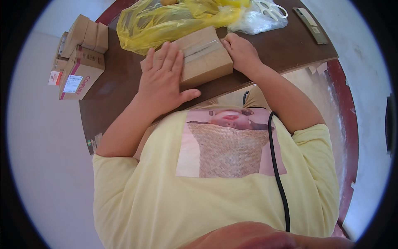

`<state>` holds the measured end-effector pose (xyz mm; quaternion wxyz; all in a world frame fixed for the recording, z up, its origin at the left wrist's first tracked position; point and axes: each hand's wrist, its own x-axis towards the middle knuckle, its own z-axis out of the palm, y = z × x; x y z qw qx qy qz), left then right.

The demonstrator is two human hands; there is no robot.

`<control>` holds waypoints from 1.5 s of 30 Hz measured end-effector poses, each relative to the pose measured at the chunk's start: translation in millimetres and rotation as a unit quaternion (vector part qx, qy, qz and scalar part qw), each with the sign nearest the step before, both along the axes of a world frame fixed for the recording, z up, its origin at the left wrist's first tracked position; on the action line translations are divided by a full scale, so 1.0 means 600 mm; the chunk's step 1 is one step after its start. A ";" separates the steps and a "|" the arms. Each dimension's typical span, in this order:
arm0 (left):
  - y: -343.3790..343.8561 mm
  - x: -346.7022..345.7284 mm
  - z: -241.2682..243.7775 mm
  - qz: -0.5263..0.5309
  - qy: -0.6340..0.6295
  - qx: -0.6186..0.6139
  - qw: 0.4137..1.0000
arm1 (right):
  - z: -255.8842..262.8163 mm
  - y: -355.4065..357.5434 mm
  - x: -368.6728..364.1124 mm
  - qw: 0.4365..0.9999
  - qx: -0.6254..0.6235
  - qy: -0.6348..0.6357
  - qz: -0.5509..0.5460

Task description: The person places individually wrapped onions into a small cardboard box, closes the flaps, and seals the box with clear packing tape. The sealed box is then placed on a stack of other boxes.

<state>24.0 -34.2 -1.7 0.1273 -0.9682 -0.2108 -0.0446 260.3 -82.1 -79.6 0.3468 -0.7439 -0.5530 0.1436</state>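
Note:
A brown cardboard box [203, 60] lies on the dark wooden table [124, 73] near its front edge. Clear tape [202, 48] runs along its top, over a dark seam. My left hand [164, 73] rests flat on the left part of the box, fingers slightly apart and thumb out to the right over the front edge. At the box's right end my right hand [242, 51] is closed, its thumb and curled fingers against the end face by the tape. The fingertips of my right hand are partly hidden.
Several cardboard boxes [90, 59] are stacked at the table's left edge, some bearing labels. Behind the box lie a crumpled yellow plastic bag [149, 29], clear plastic wrap [258, 23] and white-handled scissors [270, 9]. A phone [311, 26] lies at the right. A black cable [278, 174] hangs over my shirt.

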 end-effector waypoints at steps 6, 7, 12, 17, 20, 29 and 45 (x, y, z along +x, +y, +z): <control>0.005 0.071 -0.020 -0.043 -0.008 -0.024 0.999 | -0.009 0.001 0.001 1.000 0.017 0.005 -0.002; 0.007 0.081 -0.023 -0.049 -0.020 -0.039 0.998 | -0.009 0.001 0.000 1.000 0.017 0.002 -0.005; 0.024 0.131 0.003 -0.019 -0.007 -0.107 0.994 | -0.003 -0.003 -0.001 1.000 0.007 0.009 -0.010; 0.035 0.152 0.008 -0.008 0.034 -0.131 0.991 | -0.012 0.000 -0.002 0.999 0.029 0.013 -0.022; 0.032 0.153 0.007 -0.006 0.029 -0.103 0.994 | -0.012 0.003 0.002 0.998 0.051 0.007 -0.020; 0.024 0.170 0.012 0.020 0.007 -0.171 0.985 | -0.016 0.009 0.029 0.997 0.071 -0.028 0.022; 0.000 0.061 0.047 -0.257 -0.437 -0.195 0.839 | 0.233 -0.090 -0.018 0.920 0.047 0.369 0.123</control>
